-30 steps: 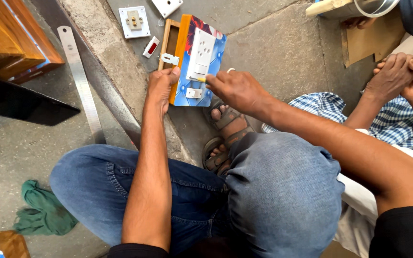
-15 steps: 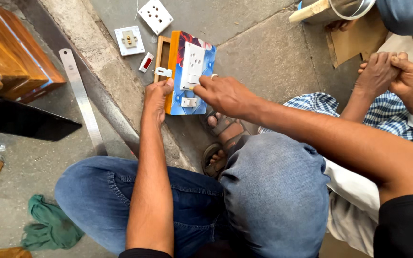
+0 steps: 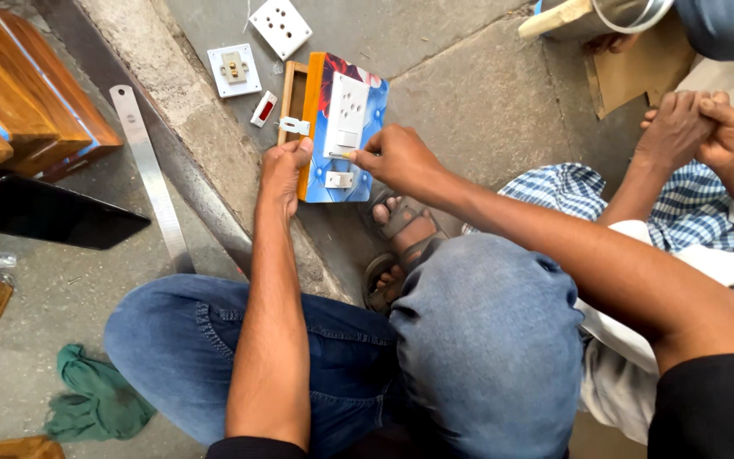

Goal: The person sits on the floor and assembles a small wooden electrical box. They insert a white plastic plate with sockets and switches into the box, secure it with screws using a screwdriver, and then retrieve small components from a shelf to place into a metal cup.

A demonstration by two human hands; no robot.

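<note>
Right hand (image 3: 397,157) shifted onto white socket (image 3: 346,115), left hand (image 3: 285,170) gripping board (image 3: 337,174) edge

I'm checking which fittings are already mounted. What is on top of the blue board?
On the blue board sit a white socket plate and a small white switch. The right hand covers the board's lower right part; whatever lies there is hidden. The left hand grips its orange edge.

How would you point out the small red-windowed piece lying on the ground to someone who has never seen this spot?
Start at the blue patterned switch board that the left hand steadies and the right hand works on. Just left of its wooden frame, on the concrete ledge, lies the small white switch. Its red window sets it apart from the plain white square plates nearby.
</note>
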